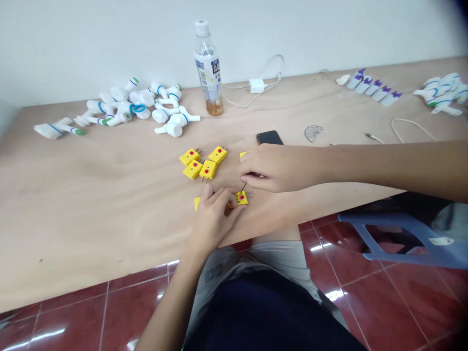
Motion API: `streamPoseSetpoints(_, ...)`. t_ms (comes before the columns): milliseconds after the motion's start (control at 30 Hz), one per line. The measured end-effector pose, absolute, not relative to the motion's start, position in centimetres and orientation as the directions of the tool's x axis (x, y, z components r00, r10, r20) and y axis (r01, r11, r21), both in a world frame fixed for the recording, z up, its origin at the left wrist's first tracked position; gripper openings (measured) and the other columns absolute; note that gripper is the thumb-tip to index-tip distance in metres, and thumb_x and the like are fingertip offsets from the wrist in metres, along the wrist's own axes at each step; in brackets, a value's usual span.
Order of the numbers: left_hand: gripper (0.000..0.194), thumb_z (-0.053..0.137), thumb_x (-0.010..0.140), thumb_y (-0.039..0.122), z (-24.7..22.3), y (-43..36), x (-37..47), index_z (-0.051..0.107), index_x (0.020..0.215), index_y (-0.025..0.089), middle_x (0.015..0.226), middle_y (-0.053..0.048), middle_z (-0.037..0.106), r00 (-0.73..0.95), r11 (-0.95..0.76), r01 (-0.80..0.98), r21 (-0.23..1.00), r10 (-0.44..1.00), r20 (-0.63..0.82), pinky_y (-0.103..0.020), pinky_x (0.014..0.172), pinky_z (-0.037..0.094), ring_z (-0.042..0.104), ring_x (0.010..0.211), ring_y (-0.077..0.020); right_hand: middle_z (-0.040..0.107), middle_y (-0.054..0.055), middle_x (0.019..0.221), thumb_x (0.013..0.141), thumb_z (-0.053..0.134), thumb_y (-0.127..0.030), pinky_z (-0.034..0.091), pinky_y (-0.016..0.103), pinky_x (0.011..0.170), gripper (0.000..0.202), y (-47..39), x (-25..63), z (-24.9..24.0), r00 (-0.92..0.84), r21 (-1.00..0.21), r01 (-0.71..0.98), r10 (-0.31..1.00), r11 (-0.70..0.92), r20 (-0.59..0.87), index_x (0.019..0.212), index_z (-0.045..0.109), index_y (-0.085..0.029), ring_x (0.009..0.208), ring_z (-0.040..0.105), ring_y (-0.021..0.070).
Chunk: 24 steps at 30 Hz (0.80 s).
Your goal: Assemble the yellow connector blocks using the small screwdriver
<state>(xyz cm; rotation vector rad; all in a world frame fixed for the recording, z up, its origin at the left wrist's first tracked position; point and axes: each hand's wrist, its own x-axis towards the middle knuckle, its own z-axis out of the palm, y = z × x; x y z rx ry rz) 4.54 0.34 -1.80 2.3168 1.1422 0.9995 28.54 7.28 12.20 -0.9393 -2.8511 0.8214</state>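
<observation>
Near the table's front edge, my left hand (215, 212) pinches a small yellow two-pin plug (242, 198) with a red dot, its metal pins pointing right. My right hand (265, 168) is closed around a thin metal tool (243, 186), probably a screwdriver; its handle is hidden in my fingers. The tool's tip meets the top of the plug. Partly covered by my left hand is another yellow piece (197, 203). Just beyond my hands lie several yellow plugs (207, 169) in a cluster. A further yellow piece (244, 153) peeks out behind my right hand.
A drink bottle (210, 73) stands at the back, beside a pile of white-and-blue plastic parts (127, 105). A black phone (269, 137), a protractor (313, 133), a white charger (256, 86) and purple-tipped white pieces (373, 88) lie rightward. A blue stool (398, 236) is below.
</observation>
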Motion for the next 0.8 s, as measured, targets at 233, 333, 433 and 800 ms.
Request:
streamPoseSetpoints(233, 0.032, 0.087, 0.103, 0.026, -1.76, 0.31, 4.54, 0.06, 0.086, 0.026, 0.096, -0.003, 0.078, 0.426, -0.609, 0.539, 0.582, 0.793, 0.436, -0.04, 0.086, 0.058, 0.062, 0.093, -0.026, 0.061, 0.002, 0.076, 0.114, 0.053, -0.023, 0.03, 0.039, 0.072, 0.039, 7.51, 28.86, 11.89, -0.818, -0.467, 0.544, 0.564, 0.697, -0.112, 0.075, 0.052, -0.021, 0.07, 0.048, 0.016)
streamPoseSetpoints(333, 0.033, 0.087, 0.103, 0.025, -1.74, 0.35, 4.56, 0.058, 0.086, 0.026, 0.094, -0.002, 0.077, 0.426, -0.617, 0.535, 0.578, 0.787, 0.446, -0.04, 0.084, 0.057, 0.061, 0.092, -0.0258, 0.061, 0.001, 0.077, 0.113, 0.053, -0.022, 0.029, 0.038, 0.07, 0.038, 7.52, 28.84, 11.83, -0.808, -0.477, 0.56, 0.573, 0.677, -0.134, 0.075, 0.05, -0.021, 0.068, 0.046, 0.0149)
streamPoseSetpoints(433, 0.034, 0.087, 0.103, 0.024, -1.68, 0.41, 4.57, 0.058, 0.086, 0.026, 0.093, -0.002, 0.077, 0.425, -0.618, 0.534, 0.577, 0.786, 0.449, -0.04, 0.085, 0.058, 0.061, 0.091, -0.0256, 0.063, 0.002, 0.078, 0.113, 0.053, -0.022, 0.029, 0.038, 0.071, 0.038, 7.43, 28.73, 11.88, -0.814, -0.487, 0.551, 0.566, 0.678, -0.132, 0.076, 0.051, -0.02, 0.069, 0.047, 0.0147)
streamPoseSetpoints(800, 0.031, 0.085, 0.104, 0.027, -1.62, 0.42, 4.56, 0.059, 0.087, 0.026, 0.091, -0.002, 0.074, 0.423, -0.614, 0.534, 0.582, 0.789, 0.445, -0.04, 0.084, 0.058, 0.062, 0.092, -0.0257, 0.066, 0.003, 0.082, 0.113, 0.052, -0.022, 0.033, 0.036, 0.07, 0.037, 7.24, 28.69, 12.03, -0.81, -0.478, 0.561, 0.567, 0.676, -0.149, 0.076, 0.055, -0.02, 0.071, 0.05, 0.015)
